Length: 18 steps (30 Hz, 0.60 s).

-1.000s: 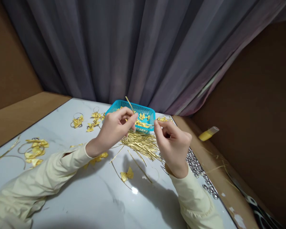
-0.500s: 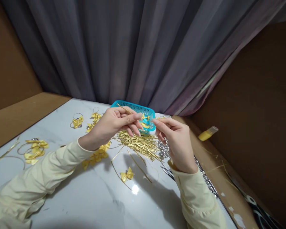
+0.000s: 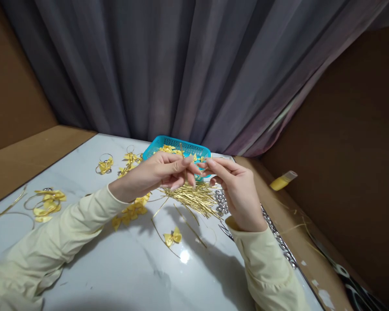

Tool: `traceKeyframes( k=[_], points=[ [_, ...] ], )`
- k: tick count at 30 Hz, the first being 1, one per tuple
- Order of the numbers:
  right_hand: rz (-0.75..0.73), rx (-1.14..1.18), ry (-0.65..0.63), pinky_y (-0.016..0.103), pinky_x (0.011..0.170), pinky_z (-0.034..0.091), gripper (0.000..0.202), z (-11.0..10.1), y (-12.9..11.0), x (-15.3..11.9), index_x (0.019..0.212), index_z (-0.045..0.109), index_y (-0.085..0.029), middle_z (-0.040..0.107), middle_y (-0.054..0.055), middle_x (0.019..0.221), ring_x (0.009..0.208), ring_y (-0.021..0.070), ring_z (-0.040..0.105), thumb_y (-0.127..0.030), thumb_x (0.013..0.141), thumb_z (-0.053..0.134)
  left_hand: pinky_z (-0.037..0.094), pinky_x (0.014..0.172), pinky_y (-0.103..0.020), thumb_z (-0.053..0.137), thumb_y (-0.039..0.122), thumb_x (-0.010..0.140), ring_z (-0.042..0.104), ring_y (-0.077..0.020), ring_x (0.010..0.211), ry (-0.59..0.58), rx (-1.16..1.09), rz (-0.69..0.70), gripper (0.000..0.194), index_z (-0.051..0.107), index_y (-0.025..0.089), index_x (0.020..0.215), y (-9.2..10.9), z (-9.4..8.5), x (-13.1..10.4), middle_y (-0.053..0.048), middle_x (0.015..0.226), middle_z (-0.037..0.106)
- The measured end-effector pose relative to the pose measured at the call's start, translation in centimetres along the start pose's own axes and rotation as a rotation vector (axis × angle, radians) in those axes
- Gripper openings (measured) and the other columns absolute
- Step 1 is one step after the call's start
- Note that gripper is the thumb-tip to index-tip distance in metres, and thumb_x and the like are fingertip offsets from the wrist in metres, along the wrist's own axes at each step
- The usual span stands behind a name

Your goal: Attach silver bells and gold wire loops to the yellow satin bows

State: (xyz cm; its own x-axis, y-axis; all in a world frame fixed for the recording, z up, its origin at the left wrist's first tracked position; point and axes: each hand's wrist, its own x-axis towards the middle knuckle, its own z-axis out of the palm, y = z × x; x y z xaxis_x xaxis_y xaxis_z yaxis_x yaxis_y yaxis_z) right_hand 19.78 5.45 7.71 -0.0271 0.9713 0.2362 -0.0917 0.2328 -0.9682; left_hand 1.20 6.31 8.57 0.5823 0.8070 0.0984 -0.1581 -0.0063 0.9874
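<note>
My left hand (image 3: 162,170) is closed in a pinch on a thin gold wire tie (image 3: 181,149), which stands up above its fingers. Close beside it on the right, my right hand (image 3: 238,185) pinches something too small to make out. Both hands are above the table, in front of a blue basket (image 3: 149,151) holding yellow bows. Below them lies a pile of gold wire ties (image 3: 194,198), with silver beads (image 3: 221,202) at its right. A single yellow bow (image 3: 173,237) lies nearer, next to a curved loose tie.
Yellow bows with wire loops (image 3: 48,205) lie at the left, and more bows (image 3: 131,212) beside my left sleeve. Pointed metal tips (image 3: 226,232) and a silver chain (image 3: 280,242) are by my right sleeve. A yellow tube (image 3: 283,180) and black-handled scissors (image 3: 359,293) are at the right.
My right hand has moved slightly left, closer to my left hand. The tie in my left hand has turned from slanting left to nearly upright. More of the basket and its bows shows.
</note>
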Motion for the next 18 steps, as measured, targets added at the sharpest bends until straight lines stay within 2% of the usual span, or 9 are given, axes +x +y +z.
traceKeyframes(
  k=[6, 9, 12, 15, 18],
  points=[
    [-0.008, 0.002, -0.043, 0.019, 0.043, 0.043, 0.013, 0.2, -0.1, -0.5, 0.081, 0.073, -0.015, 0.071, 0.007, 0.076, 0.056, 0.0100, 0.060, -0.024, 0.071, 0.072, 0.020, 0.037, -0.018, 0.057, 0.041, 0.085, 0.034, -0.0037, 0.035, 0.010, 0.069, -0.082, 0.027, 0.060, 0.015, 0.080, 0.1, 0.2, 0.1, 0.001, 0.055, 0.059],
    [-0.070, -0.147, -0.039, 0.020, 0.040, 0.042, 0.013, 0.1, -0.4, -0.8, 0.083, 0.074, -0.016, 0.070, 0.005, 0.068, 0.051, 0.0098, 0.058, -0.023, 0.073, 0.070, 0.020, 0.039, -0.018, 0.051, 0.040, 0.089, 0.024, -0.0050, 0.037, 0.004, 0.107, -0.085, 0.029, 0.058, 0.016, 0.074, 0.4, 0.1, 0.0, 0.007, 0.043, 0.041],
    [-0.313, -0.481, -0.048, 0.023, 0.046, 0.048, 0.011, 0.3, -0.6, -1.3, 0.083, 0.074, -0.017, 0.071, 0.003, 0.068, 0.054, 0.0112, 0.061, -0.017, 0.077, 0.065, 0.019, 0.040, -0.019, 0.050, 0.038, 0.090, 0.019, -0.0064, 0.039, -0.055, 0.125, -0.111, 0.030, 0.060, 0.017, 0.071, 0.6, -0.1, -0.2, 0.008, 0.043, 0.029],
    [-0.675, -0.762, -0.076, 0.024, 0.061, 0.054, 0.017, 0.5, -0.6, -2.0, 0.084, 0.072, -0.016, 0.072, 0.004, 0.079, 0.068, 0.0124, 0.066, -0.009, 0.082, 0.057, 0.020, 0.040, -0.019, 0.051, 0.039, 0.089, 0.022, -0.0065, 0.041, -0.134, 0.137, -0.160, 0.031, 0.063, 0.017, 0.072, 0.7, -0.5, -0.2, 0.006, 0.047, 0.034],
    [-0.898, -0.935, -0.079, 0.023, 0.063, 0.054, 0.020, 0.6, -0.2, -2.5, 0.092, 0.070, -0.014, 0.071, 0.004, 0.077, 0.067, 0.0118, 0.066, -0.005, 0.084, 0.053, 0.023, 0.040, -0.018, 0.054, 0.040, 0.088, 0.026, -0.0060, 0.041, -0.184, 0.160, -0.205, 0.031, 0.066, 0.016, 0.072, 0.6, -0.9, -0.1, 0.005, 0.046, 0.038]
  ],
)
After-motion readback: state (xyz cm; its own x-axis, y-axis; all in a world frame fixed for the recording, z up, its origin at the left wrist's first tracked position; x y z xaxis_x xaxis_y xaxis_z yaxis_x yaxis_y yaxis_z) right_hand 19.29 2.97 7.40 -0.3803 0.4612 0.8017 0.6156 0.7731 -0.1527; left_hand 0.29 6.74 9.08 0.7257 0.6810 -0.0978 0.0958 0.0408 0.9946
